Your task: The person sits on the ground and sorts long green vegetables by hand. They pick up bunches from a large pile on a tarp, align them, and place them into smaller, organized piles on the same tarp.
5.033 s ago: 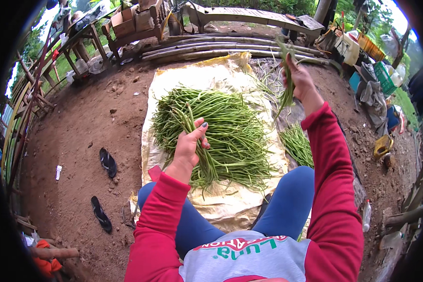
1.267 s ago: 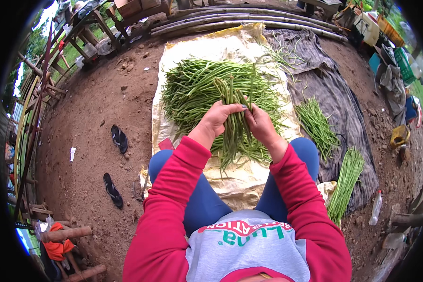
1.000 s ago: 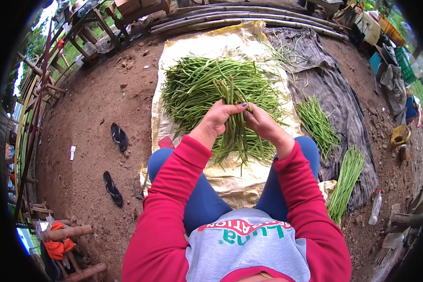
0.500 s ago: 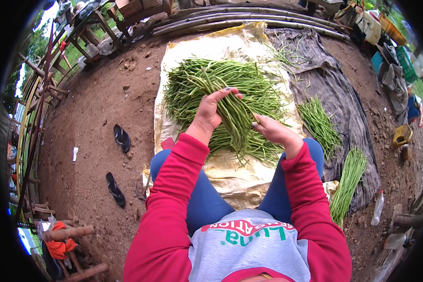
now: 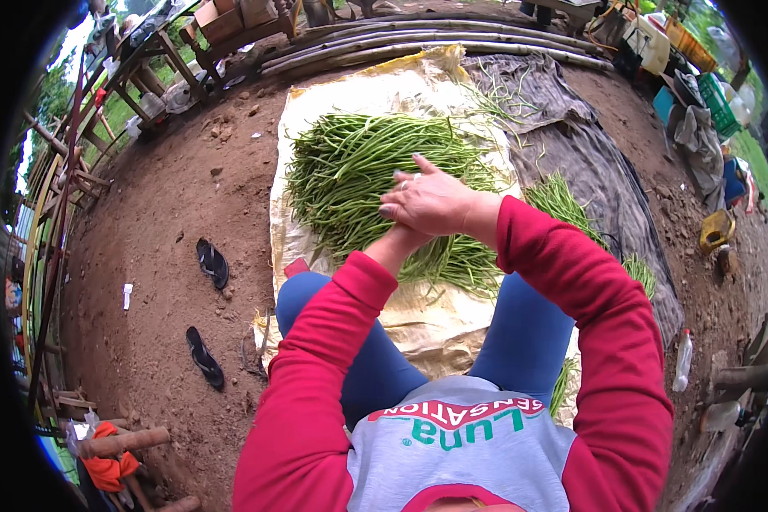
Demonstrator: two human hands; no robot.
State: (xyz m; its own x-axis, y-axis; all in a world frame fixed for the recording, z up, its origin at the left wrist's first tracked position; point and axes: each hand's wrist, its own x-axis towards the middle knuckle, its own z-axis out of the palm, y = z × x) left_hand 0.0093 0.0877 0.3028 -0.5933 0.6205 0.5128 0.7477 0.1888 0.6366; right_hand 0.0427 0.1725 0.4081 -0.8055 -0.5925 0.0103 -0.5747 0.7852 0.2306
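A big heap of long green string beans [image 5: 341, 175] lies on a pale woven sheet [image 5: 294, 111] between my knees. Over the heap's near part, my right hand [image 5: 435, 200] reaches across with its fingers stretched toward the left. It rests on top of my left hand [image 5: 405, 239], touching it. Only the wrist and back part of the left hand show; its fingers are covered. Whether the left hand holds any beans cannot be made out.
To the right, a dark cloth [image 5: 602, 183] carries smaller bunches of beans [image 5: 563, 200], partly behind my right arm. Black flip-flops [image 5: 212, 263] lie on the soil at left. A plastic bottle [image 5: 683, 363] is at right. Bamboo poles [image 5: 452, 37] lie across the far side.
My right hand has moved up and left from beside the bean bunch onto my left hand. My left hand has lowered, and the bunch it gripped no longer shows clearly.
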